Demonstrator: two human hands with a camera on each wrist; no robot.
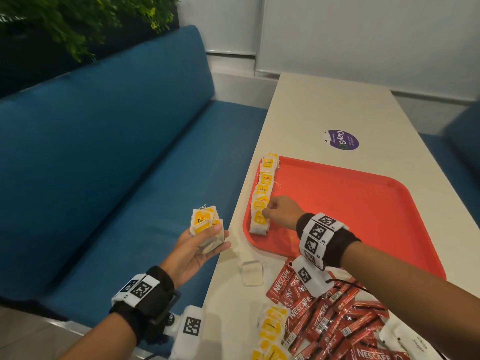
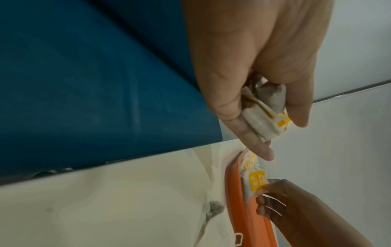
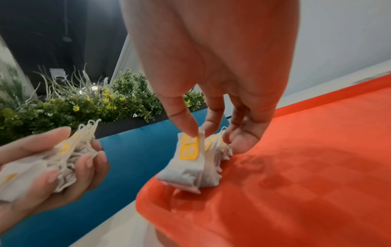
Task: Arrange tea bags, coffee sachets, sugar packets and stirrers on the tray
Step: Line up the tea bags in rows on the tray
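A red tray lies on the white table. A row of yellow-tagged tea bags stands along its left edge. My right hand pinches the top of the nearest tea bag between thumb and forefinger. My left hand is off the table's left side, over the bench. It grips a bundle of tea bags, also visible in the left wrist view. Red coffee sachets lie piled near me, with more tea bags and white sugar packets. I see no stirrers.
One loose tea bag lies on the table just in front of the tray. A purple sticker marks the table beyond the tray. A blue bench runs along the left, with plants behind it.
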